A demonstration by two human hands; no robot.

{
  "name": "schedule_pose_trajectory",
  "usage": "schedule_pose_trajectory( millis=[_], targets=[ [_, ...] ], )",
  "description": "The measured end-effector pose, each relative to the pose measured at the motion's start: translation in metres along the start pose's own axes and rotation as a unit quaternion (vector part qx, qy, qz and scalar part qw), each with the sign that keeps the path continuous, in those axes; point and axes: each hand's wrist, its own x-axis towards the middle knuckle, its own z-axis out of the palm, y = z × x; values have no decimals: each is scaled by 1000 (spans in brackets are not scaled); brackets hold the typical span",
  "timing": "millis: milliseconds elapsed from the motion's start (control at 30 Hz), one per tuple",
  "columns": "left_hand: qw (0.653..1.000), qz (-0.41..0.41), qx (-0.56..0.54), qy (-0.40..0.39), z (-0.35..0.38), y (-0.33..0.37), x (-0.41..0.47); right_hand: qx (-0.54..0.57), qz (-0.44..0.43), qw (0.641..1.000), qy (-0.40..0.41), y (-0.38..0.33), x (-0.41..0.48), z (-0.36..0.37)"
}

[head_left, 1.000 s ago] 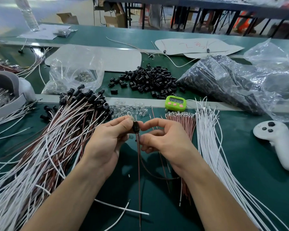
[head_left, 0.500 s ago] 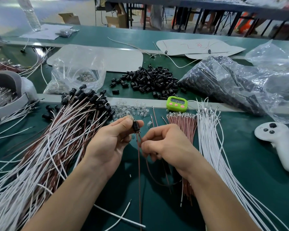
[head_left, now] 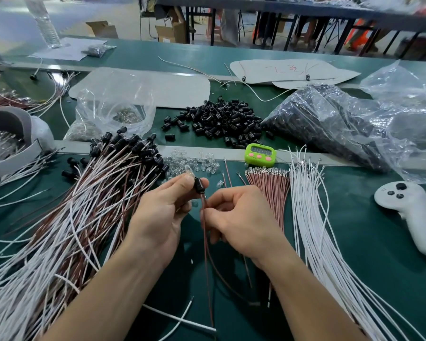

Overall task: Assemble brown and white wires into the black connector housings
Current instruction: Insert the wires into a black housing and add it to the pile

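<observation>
My left hand (head_left: 162, 212) pinches a small black connector housing (head_left: 199, 185) between thumb and fingertips, a clear bulb showing at its top. A brown wire (head_left: 205, 254) hangs down from the housing. My right hand (head_left: 239, 217) pinches that brown wire just below the housing. Loose black housings (head_left: 221, 124) lie in a heap beyond the hands. A bundle of brown wires (head_left: 271, 190) and a fan of white wires (head_left: 312, 217) lie to the right. Finished assemblies (head_left: 84, 205) with black housings are piled on the left.
A green timer (head_left: 260, 155) sits by the metal strip, clear bulbs (head_left: 194, 163) beside it. A white controller (head_left: 413, 212) lies far right. Plastic bags (head_left: 342, 124) with black parts and one bag (head_left: 113, 114) with clear parts stand behind. A grey headset (head_left: 15, 134) is at left.
My right hand slid down from the housing onto the brown wire below it. My left hand kept its hold on the housing.
</observation>
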Motion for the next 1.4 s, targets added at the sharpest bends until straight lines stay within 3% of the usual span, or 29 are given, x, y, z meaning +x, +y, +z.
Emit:
schedule_pose_trajectory(
  millis=[200,333,567,700,800,967,1167,1400],
  targets=[
    [999,5,1,38,-2,0,2,8,14,1000,-26,-3,1,-6],
    [999,5,4,37,-1,0,2,8,8,1000,7,-5,-1,-2],
    [997,25,2,76,3,0,-1,-94,-35,991,87,-12,-8,2],
    [991,68,27,116,4,0,-3,-36,-15,997,69,-13,-9,4],
    [994,58,33,92,4,3,-4,-8,-7,998,62,-10,-7,5],
    [998,29,42,41,7,3,-5,-134,-61,985,88,-6,-7,3],
    [998,51,15,46,1,9,-2,92,-18,995,46,-7,0,-2],
    [998,42,34,23,4,0,-5,118,-19,992,38,-6,-2,4]
  ],
)
